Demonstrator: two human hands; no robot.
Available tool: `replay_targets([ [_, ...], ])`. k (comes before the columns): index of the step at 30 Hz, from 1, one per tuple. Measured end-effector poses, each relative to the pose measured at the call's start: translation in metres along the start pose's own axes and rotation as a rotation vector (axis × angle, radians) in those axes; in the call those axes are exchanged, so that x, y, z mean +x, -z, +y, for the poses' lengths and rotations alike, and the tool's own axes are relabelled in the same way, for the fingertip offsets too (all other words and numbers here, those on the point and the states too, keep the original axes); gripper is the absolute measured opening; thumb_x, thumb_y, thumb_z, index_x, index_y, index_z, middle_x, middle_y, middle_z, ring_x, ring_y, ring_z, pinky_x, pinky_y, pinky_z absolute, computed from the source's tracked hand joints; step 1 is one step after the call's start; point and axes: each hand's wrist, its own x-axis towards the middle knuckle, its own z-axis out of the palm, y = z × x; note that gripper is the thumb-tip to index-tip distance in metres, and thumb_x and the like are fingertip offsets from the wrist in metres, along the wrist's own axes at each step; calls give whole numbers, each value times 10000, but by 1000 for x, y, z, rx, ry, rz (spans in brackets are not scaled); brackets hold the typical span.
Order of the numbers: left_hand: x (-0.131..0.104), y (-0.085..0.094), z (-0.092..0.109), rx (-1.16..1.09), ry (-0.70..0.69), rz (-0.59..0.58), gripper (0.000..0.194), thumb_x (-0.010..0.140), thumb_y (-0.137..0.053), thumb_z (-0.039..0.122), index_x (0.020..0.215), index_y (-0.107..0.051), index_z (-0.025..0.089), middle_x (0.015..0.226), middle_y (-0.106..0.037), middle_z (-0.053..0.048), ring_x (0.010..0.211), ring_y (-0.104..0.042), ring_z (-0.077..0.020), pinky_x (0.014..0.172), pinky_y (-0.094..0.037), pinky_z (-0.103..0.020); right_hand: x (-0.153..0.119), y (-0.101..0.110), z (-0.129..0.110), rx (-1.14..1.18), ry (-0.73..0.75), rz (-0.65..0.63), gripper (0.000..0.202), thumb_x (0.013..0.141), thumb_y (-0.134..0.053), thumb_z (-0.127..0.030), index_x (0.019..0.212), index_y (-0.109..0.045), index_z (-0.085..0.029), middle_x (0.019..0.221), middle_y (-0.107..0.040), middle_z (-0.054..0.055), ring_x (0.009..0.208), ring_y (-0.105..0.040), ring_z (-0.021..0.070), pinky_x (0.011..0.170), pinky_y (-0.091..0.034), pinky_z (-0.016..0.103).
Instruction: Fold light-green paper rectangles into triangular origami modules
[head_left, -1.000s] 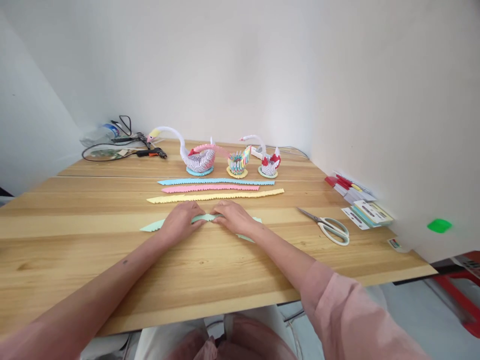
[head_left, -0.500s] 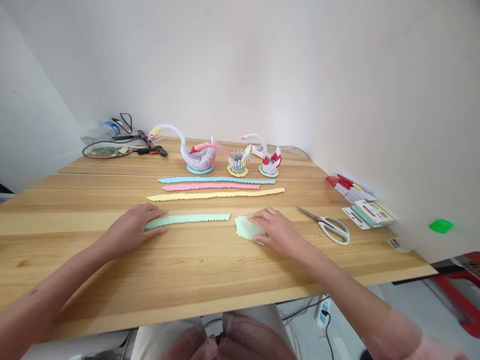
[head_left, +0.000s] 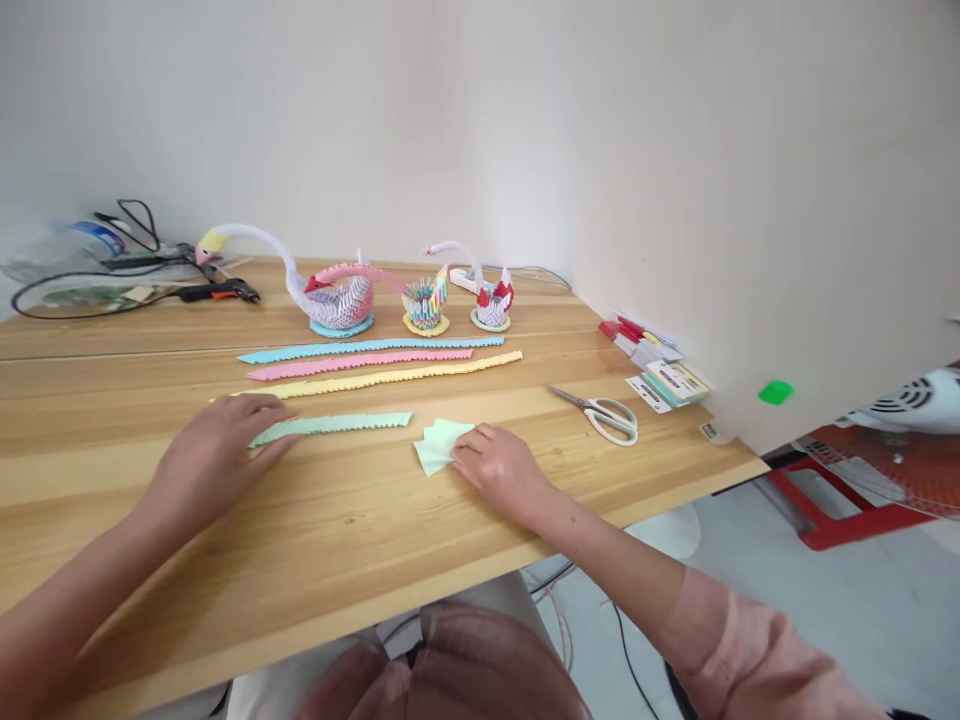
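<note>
A long strip of overlapping mint-green papers with a jagged lower edge lies on the table. My left hand is closed about its left end, thumb on the near side and fingers on the far side. Just right of the strip, my right hand pinches a few loose mint-green paper sheets, which fan out to the left of the fingertips. Beyond the green strip lie similar yellow, pink and blue paper strips.
Behind the strips stand a large paper swan, a multicoloured one and a small red-and-white one. Scissors and packs of coloured paper lie to the right. A black-corded glue gun is at the back left.
The view has turned to the right, so the table things sit further left. The sheets in my right hand now spread into a fan. My left hand stays at the strip's left end.
</note>
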Motion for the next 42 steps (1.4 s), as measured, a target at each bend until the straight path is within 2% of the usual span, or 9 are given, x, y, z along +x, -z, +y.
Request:
replay_targets([
  [3, 13, 1, 47, -87, -111, 43, 249, 851, -464, 358, 1007, -596, 217, 1036, -617, -81, 962, -555, -261, 825, -446, -401, -2, 2, 3, 104, -2, 25, 218, 895, -461, -235, 827, -654, -161, 880, -653, 56, 814, -531, 156, 696, -403, 268],
  [7, 32, -15, 104, -213, -288, -110, 318, 840, -476, 236, 1147, -557, 215, 1142, -592, -86, 1041, -517, -244, 868, -418, -385, 1, 4, 10, 235, -31, 3, 227, 899, -459, -275, 861, -663, -184, 910, -664, 45, 826, -546, 147, 728, -408, 259],
  [11, 53, -30, 128, -254, -277, -182, 278, 831, -449, 179, 1026, -642, 220, 940, -675, -82, 902, -569, -254, 801, -411, -394, 10, 9, 18, 417, -146, -37, 224, 893, -466, -293, 844, -650, -175, 864, -661, 46, 828, -563, 145, 749, -412, 253],
  [19, 61, -22, 116, -1228, 515, -206, 293, 722, -600, 458, 589, -616, 197, 578, -641, -8, 582, -565, -176, 588, -427, -271, 32, 35, 32, 1289, -429, 11, 411, 835, -504, -435, 1149, -537, -172, 1012, -635, 70, 861, -598, 137, 747, -450, 261],
  [22, 57, -21, 113, -1356, 566, -210, 286, 701, -644, 444, 570, -605, 193, 560, -612, 6, 584, -542, -153, 614, -425, -259, 44, 32, 26, 1399, -397, -5, 398, 746, -622, -405, 1068, -574, -176, 946, -630, 38, 777, -585, 110, 695, -444, 232],
  [27, 56, -18, 114, -1274, 580, -215, 307, 697, -646, 459, 545, -597, 196, 558, -613, 12, 581, -525, -145, 601, -408, -249, 61, 17, 19, 1301, -475, 45, 322, 719, -621, -457, 650, -549, -150, 575, -487, -42, 520, -452, 71, 491, -372, 194],
  [34, 55, -14, 110, -1295, 559, -94, 380, 776, -543, 478, 520, -529, 198, 563, -578, 20, 592, -536, -149, 581, -411, -246, 73, 14, 16, 1278, -414, 10, 365, 767, -568, -471, 589, -509, -158, 547, -497, -29, 527, -508, 91, 513, -419, 211],
  [38, 57, -13, 107, -1261, 582, -55, 425, 804, -474, 504, 505, -509, 204, 564, -574, -11, 607, -548, -175, 562, -435, -262, 76, 17, 23, 1271, -395, 110, 313, 844, -459, -431, 771, -590, -157, 636, -597, 5, 574, -562, 110, 573, -465, 243],
  [42, 58, -16, 105, -1275, 582, -33, 451, 812, -466, 497, 470, -505, 206, 599, -600, -30, 653, -566, -185, 570, -446, -262, 70, 19, 29, 989, -205, 209, 276, 808, -518, -255, 1075, -564, -205, 883, -657, 33, 790, -606, 135, 735, -470, 283],
])
